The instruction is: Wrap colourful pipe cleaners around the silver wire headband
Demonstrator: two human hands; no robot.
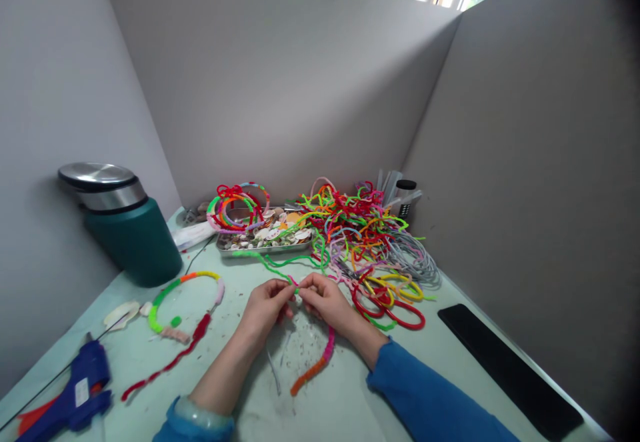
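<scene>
My left hand and my right hand meet at the middle of the table, thumbs and fingertips pinched together on a green fuzzy yarn. The yarn's loose end trails up and left from my fingers. Beneath my right hand a wrapped strip, pink turning orange, curves down onto the table; a thin grey cord hangs beside it. To the left lies a ring wrapped in green, orange, yellow and lilac, with a red strand trailing from it. Where the pieces join between my fingers is hidden.
Behind my hands are a metal tray of small pieces, wrapped rings and a tangled yarn heap. Scissors lie right, near a black strip. A green bottle and blue glue gun stand left.
</scene>
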